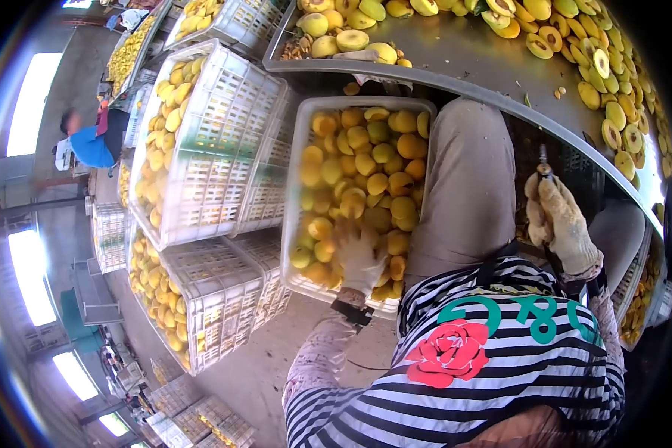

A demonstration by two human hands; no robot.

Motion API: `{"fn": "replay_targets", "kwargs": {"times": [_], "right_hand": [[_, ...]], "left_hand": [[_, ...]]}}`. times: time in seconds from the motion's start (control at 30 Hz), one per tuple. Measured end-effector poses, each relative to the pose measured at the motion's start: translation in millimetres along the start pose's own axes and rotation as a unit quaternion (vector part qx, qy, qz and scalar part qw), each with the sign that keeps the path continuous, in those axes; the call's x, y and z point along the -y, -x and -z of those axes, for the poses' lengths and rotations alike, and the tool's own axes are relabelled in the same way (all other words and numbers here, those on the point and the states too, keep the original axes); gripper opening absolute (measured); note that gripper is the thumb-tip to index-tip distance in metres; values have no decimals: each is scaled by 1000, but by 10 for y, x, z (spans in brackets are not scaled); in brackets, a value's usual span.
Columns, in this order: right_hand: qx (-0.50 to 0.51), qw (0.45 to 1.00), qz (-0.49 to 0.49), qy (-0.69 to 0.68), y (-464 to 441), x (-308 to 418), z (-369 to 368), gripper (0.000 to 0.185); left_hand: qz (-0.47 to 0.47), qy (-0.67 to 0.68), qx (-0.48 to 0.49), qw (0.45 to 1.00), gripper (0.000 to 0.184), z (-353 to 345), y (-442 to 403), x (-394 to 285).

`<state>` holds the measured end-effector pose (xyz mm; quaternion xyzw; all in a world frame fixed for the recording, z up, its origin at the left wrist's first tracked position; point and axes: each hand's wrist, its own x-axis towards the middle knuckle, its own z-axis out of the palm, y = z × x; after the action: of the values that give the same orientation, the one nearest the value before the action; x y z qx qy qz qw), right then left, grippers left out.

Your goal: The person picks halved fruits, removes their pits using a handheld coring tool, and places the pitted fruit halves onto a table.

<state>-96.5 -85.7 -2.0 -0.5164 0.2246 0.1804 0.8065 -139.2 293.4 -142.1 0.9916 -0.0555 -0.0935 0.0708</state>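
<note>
My left hand [359, 257], in a pale glove, reaches down among whole yellow peaches [383, 153] in a white plastic crate [295, 224] beside my leg. Its fingers look spread over the fruit and are somewhat blurred; no peach shows lifted in them. My right hand [558, 213], in a worn cream glove, is closed on a small metal-tipped hand tool [543, 160] just beyond my right knee. The tool's short shaft points away from me; its handle is hidden in the glove. Halved peaches [612, 134] lie on the metal table in front.
The metal table [463, 56] has a raised edge close to my knees. Stacked white crates [231, 142] full of peaches stand at left. Farther left, a person in blue [91, 145] is beside another fruit-covered table [131, 48]. More fruit [638, 306] sits low at right.
</note>
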Motion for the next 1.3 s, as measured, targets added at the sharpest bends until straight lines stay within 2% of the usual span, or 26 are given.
{"fn": "replay_targets", "kwargs": {"times": [0.03,0.13,0.17,0.2,0.27,0.3,0.33,0.4,0.47,0.5,0.53,0.57,0.6,0.7,0.77,0.83,0.87,0.9,0.93,0.97,1.0,1.07,1.13,1.2,1.27,1.3], "right_hand": [[-12,1000,7,-3,0,-32,62,28],[2,1000,-6,-15,2,-67,40,27],[-13,999,-39,-14,21,-41,-57,25],[-31,998,-53,13,92,34,-159,23],[-44,973,44,221,108,48,-56,18],[34,988,14,152,71,86,4,17],[53,992,34,106,70,85,43,17],[69,994,26,76,108,118,173,18],[100,990,48,89,167,171,266,19],[128,982,56,128,210,258,333,22],[135,982,73,109,261,326,401,24],[146,981,89,92,310,392,467,25],[158,979,104,76,360,464,520,26],[125,985,114,-24,464,543,675,27],[91,990,89,-58,358,388,818,28],[88,991,37,-94,293,316,920,22],[88,991,31,-93,273,294,940,20],[98,991,34,-81,245,288,959,19],[108,991,35,-68,208,306,980,19],[119,991,33,-51,176,330,996,19],[101,994,39,-27,148,354,989,20],[60,997,52,21,83,413,909,23],[0,983,171,62,-52,430,754,31],[-70,950,280,120,-191,380,637,36],[-106,931,270,222,-109,530,500,42],[-111,917,265,276,-53,623,433,45]], "left_hand": [[46,-8,-23,999,92,-31,86,90],[62,-86,77,991,89,-383,248,270],[59,-100,28,993,91,-421,211,262],[61,-65,79,993,86,-273,254,257],[25,11,149,989,77,222,-129,239],[20,69,75,995,65,385,-328,192],[18,126,7,992,53,545,-525,96],[-98,257,-202,940,34,985,-937,-401],[-181,330,-234,896,35,1333,-1429,-838],[-187,325,-240,895,32,1652,-1562,-1168],[-159,440,-199,861,29,1761,-1800,-1364],[-236,387,-246,857,32,1663,-2265,-1302],[-150,550,-153,807,37,1790,-2508,-1470],[-96,480,-144,860,45,1941,-3419,-1607],[-85,353,-145,920,56,1692,-4009,-1613],[-96,254,-154,950,71,1591,-3997,-1887],[-92,258,-204,940,64,1379,-4226,-1837],[-100,296,-189,931,57,1412,-4234,-1886],[-107,334,-172,921,53,1474,-4170,-1966],[-77,411,-92,904,46,1658,-3820,-2194],[-128,483,-83,862,47,1451,-3809,-2115],[-170,507,-52,843,47,1592,-3044,-2433],[-195,610,53,766,60,1532,-2436,-2574],[-159,681,185,690,61,1448,-1985,-2683],[-175,723,195,640,65,1252,-1753,-2708],[-138,760,202,602,64,1216,-1603,-2778]]}}
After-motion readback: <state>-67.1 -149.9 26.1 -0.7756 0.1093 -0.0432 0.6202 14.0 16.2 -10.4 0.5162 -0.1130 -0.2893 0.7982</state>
